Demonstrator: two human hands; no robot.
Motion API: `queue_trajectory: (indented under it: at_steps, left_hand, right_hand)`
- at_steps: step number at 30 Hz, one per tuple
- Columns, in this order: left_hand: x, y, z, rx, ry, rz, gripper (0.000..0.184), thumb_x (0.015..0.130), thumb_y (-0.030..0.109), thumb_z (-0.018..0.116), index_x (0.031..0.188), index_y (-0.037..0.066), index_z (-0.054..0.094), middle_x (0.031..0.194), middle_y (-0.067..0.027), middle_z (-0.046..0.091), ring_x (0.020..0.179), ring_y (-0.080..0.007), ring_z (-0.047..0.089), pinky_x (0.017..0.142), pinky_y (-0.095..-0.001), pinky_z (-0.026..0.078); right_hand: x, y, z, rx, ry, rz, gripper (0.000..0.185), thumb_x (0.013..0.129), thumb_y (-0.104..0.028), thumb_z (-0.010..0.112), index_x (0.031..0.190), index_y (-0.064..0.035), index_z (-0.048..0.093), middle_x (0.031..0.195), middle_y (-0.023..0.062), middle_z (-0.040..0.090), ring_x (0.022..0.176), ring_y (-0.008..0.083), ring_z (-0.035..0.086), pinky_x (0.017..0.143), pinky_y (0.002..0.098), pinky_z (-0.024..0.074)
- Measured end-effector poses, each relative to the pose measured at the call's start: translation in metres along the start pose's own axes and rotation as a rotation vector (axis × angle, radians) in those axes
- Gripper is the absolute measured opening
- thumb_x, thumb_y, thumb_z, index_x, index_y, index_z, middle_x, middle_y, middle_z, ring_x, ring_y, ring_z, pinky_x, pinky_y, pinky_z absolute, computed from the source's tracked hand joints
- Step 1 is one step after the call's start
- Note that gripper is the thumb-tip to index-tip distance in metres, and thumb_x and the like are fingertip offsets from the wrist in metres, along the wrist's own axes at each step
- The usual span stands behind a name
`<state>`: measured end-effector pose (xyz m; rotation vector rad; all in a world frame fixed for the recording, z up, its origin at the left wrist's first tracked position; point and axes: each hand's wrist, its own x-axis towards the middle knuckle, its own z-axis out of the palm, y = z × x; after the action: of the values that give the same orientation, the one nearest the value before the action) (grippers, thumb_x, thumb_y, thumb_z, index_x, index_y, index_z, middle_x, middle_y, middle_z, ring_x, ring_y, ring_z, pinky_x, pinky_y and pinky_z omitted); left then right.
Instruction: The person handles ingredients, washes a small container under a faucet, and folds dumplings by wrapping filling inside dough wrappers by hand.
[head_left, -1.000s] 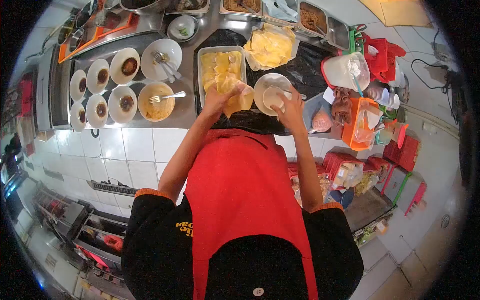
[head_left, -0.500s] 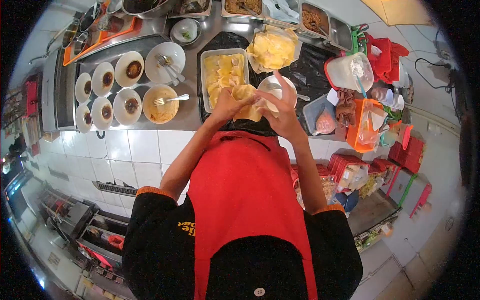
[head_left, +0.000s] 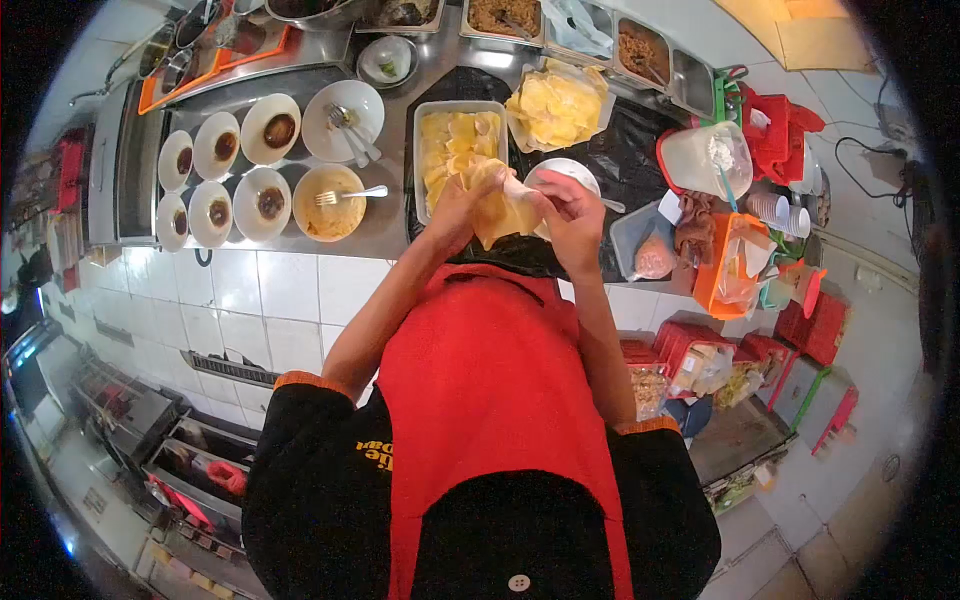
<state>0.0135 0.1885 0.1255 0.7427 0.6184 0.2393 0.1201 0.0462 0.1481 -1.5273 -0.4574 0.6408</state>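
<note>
Between my hands, in front of the apron, is a thin yellow dumpling wrapper (head_left: 502, 218). My left hand (head_left: 458, 212) pinches its left side, thumb and fingers closed. At the wrapper's right edge, the fingers of my right hand (head_left: 572, 225) are bent together and grip it. Any filling inside is not visible. Just beyond the left hand stands a white tray (head_left: 419, 165) of folded yellow dumplings (head_left: 458, 135). A stack of yellow wrappers (head_left: 558, 105) lies behind. My right hand partly covers a white bowl (head_left: 560, 167).
Several white bowls with dark sauce (head_left: 270, 135) stand at left, near a bowl holding a fork (head_left: 350, 195). Metal food pans (head_left: 500, 18) line the back. On the right are a white powder tub (head_left: 705, 158), an orange basket (head_left: 722, 270) and stacked cups (head_left: 770, 210).
My right hand's raised, spread fingers have curled in onto the wrapper's edge. The wrapper has been turned and now hangs more open between both hands. The view has shifted slightly.
</note>
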Motion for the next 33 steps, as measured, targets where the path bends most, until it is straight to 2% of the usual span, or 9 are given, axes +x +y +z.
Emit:
queue_trajectory:
  at_steps: [8, 10, 12, 17, 19, 21, 23, 26, 33]
  left_hand:
    - [0.006, -0.001, -0.007, -0.098, -0.094, 0.002, 0.019, 0.098, 0.018, 0.067, 0.111, 0.005, 0.063, 0.103, -0.0028, 0.067, 0.09, -0.0109, 0.065, 0.08, -0.0272, 0.054]
    - [0.008, -0.006, -0.02, 0.219, -0.1, 0.201, 0.015, 0.099, 0.018, 0.065, 0.108, 0.007, 0.063, 0.097, -0.0016, 0.066, 0.085, -0.0095, 0.064, 0.079, -0.026, 0.053]
    - [0.006, -0.009, -0.03, 0.273, -0.103, 0.204, 0.014, 0.1, 0.018, 0.064, 0.108, 0.007, 0.063, 0.094, -0.002, 0.066, 0.083, -0.0093, 0.063, 0.076, -0.0256, 0.053]
    - [-0.004, -0.012, -0.074, 0.408, 0.032, 0.097, 0.023, 0.1, 0.026, 0.066, 0.112, 0.008, 0.061, 0.101, -0.0059, 0.07, 0.09, -0.011, 0.064, 0.078, -0.0295, 0.056]
    - [-0.018, 0.004, -0.09, 0.074, 0.096, 0.218, 0.015, 0.102, 0.021, 0.062, 0.112, 0.011, 0.058, 0.094, -0.0076, 0.068, 0.086, -0.0153, 0.067, 0.066, -0.0291, 0.06]
    - [-0.029, 0.009, -0.124, 0.002, 0.158, 0.16, 0.021, 0.101, 0.024, 0.062, 0.115, 0.01, 0.056, 0.1, -0.0104, 0.07, 0.088, -0.019, 0.069, 0.073, -0.0347, 0.062]
    - [-0.042, 0.018, -0.141, -0.184, 0.254, 0.216, 0.024, 0.101, 0.027, 0.062, 0.115, 0.009, 0.056, 0.104, -0.0117, 0.07, 0.088, -0.0205, 0.069, 0.074, -0.0378, 0.062]
    - [-0.047, 0.017, -0.159, -0.212, 0.282, 0.26, 0.025, 0.102, 0.028, 0.061, 0.116, 0.008, 0.056, 0.104, -0.0116, 0.07, 0.087, -0.0214, 0.069, 0.075, -0.039, 0.061]
    - [-0.048, 0.012, -0.143, -0.168, 0.277, 0.245, 0.028, 0.104, 0.028, 0.058, 0.122, 0.006, 0.054, 0.105, -0.0112, 0.07, 0.09, -0.0209, 0.069, 0.076, -0.0383, 0.06]
  right_hand:
    - [0.031, -0.037, 0.019, -0.028, -0.172, -0.001, 0.024, 0.089, 0.003, 0.07, 0.112, 0.0027, 0.065, 0.098, 0.0084, 0.073, 0.092, 0.0133, 0.069, 0.085, 0.0265, 0.0546]
    - [0.035, -0.033, 0.018, -0.055, -0.2, -0.04, 0.025, 0.088, 0.002, 0.071, 0.112, 0.002, 0.066, 0.096, 0.0079, 0.073, 0.091, 0.013, 0.068, 0.084, 0.0266, 0.0545]
    - [0.041, -0.031, 0.009, -0.367, -0.383, -0.021, 0.026, 0.085, -0.002, 0.075, 0.109, 0.0, 0.067, 0.092, 0.009, 0.072, 0.089, 0.0141, 0.068, 0.082, 0.029, 0.0546]
    - [0.059, -0.024, 0.011, -0.503, -0.417, -0.023, 0.023, 0.084, -0.002, 0.074, 0.106, -0.0008, 0.067, 0.091, 0.0085, 0.071, 0.085, 0.0148, 0.068, 0.078, 0.0308, 0.0546]
    - [0.08, -0.005, 0.006, -0.547, -0.426, -0.059, 0.022, 0.084, 0.001, 0.071, 0.105, 0.0003, 0.067, 0.092, 0.0075, 0.072, 0.083, 0.0149, 0.069, 0.076, 0.0298, 0.0546]
    - [0.096, 0.033, -0.002, -0.842, -0.341, -0.253, 0.026, 0.079, 0.001, 0.072, 0.104, -0.0008, 0.067, 0.091, 0.0098, 0.071, 0.079, 0.0198, 0.069, 0.077, 0.0308, 0.0548]
    - [0.093, 0.043, 0.015, -0.773, -0.383, -0.183, 0.026, 0.078, 0.0, 0.073, 0.103, -0.0016, 0.067, 0.09, 0.0103, 0.072, 0.079, 0.0229, 0.069, 0.078, 0.0324, 0.0544]
    - [0.081, 0.077, 0.048, -0.569, -0.408, -0.176, 0.021, 0.079, -0.002, 0.068, 0.101, -0.0003, 0.066, 0.088, 0.0153, 0.071, 0.083, 0.0296, 0.071, 0.077, 0.038, 0.0545]
    - [0.056, 0.128, 0.071, -0.693, -0.167, -0.13, 0.02, 0.084, -0.002, 0.066, 0.104, 0.0021, 0.065, 0.094, 0.0209, 0.07, 0.089, 0.036, 0.069, 0.081, 0.0452, 0.0539]
